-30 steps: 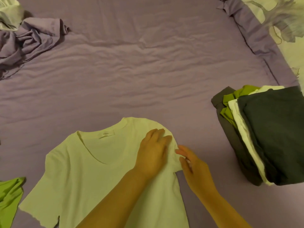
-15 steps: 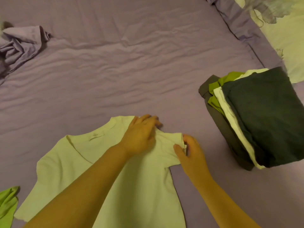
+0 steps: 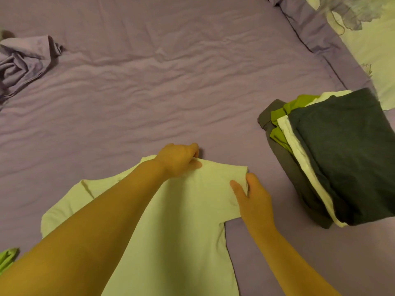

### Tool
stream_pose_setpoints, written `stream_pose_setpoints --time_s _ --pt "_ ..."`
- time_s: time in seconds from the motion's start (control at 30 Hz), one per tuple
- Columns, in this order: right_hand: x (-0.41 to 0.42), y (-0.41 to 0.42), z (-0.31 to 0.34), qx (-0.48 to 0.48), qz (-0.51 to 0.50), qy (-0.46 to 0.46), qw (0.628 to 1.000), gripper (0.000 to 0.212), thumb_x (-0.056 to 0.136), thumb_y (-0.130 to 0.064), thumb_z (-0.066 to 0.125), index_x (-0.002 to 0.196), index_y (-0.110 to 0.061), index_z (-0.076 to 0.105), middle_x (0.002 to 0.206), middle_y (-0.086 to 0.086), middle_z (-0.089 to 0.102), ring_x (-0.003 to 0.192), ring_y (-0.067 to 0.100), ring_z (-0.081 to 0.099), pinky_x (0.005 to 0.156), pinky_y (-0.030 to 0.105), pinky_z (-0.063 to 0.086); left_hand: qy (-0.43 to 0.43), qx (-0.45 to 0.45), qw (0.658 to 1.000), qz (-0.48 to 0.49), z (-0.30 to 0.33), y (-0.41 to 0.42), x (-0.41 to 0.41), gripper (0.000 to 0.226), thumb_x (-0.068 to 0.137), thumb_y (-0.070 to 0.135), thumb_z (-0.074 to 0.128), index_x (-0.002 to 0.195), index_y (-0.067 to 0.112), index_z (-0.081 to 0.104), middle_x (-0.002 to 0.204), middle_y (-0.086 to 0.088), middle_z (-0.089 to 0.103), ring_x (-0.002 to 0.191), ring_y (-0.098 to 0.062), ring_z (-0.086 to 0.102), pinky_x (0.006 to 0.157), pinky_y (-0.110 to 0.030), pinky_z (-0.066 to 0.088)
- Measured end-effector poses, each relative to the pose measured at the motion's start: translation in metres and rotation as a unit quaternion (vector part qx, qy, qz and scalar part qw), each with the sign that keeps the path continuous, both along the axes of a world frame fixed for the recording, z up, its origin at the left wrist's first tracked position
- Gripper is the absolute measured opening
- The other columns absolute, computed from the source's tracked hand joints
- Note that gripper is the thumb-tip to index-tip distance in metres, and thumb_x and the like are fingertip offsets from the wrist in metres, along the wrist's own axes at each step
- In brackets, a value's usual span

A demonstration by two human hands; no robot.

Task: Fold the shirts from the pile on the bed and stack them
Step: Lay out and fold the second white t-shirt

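Note:
A pale white t-shirt (image 3: pixel 183 221) lies flat on the purple bed sheet (image 3: pixel 171 92) at the near edge. My left hand (image 3: pixel 179 159) reaches across it and pinches the right shoulder seam at the top. My right hand (image 3: pixel 254 201) grips the end of the right sleeve, thumb on top of the cloth. My left forearm hides the collar. To the right sits a stack of folded shirts (image 3: pixel 333 154), dark grey on top with white, green and grey below.
A crumpled purple garment (image 3: pixel 23 60) lies at the far left. A bit of green cloth (image 3: pixel 7 258) shows at the lower left edge. A floral pillow (image 3: pixel 372 35) with a purple border lies at the upper right.
My left hand has slid up from the shirt's chest to the shoulder seam and pinched it. My right hand has closed on the sleeve end, and the sleeve now lies spread out.

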State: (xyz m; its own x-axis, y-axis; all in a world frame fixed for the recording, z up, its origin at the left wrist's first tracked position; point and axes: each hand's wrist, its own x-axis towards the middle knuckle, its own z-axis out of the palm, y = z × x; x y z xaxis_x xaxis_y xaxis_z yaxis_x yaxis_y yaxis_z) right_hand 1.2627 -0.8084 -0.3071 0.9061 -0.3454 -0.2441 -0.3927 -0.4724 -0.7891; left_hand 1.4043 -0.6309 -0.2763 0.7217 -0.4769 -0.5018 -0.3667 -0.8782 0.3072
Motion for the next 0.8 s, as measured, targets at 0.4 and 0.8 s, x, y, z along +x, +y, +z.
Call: stream_pose_setpoints --time_s 0.4,0.8 --pt "0.009 -0.005 -0.011 -0.098 -0.015 0.006 0.995 0.029 0.098 -0.036 0.042 0.109 -0.014 0.057 0.077 0.002 0.060 0.064 0.016 0.054 0.049 0.024 0.037 -0.178 0.063 0.982 0.004 -0.027 -0.010 -0.010 0.047 0.093 0.054 0.041 0.114 0.014 0.053 0.112 -0.006 0.055 0.107 -0.025 0.045 0.087 -0.033 0.028" --pt "-0.010 0.026 -0.009 -0.395 0.428 -0.029 0.812 0.058 0.100 -0.040 0.010 0.132 -0.020 0.054 0.138 0.009 0.052 0.129 0.030 0.047 0.102 0.050 0.039 -0.221 -0.023 0.963 0.154 -0.051 0.023 -0.164 0.053 0.098 0.038 0.029 0.143 0.013 0.038 0.152 -0.013 0.030 0.141 -0.035 0.025 0.112 -0.055 0.018"
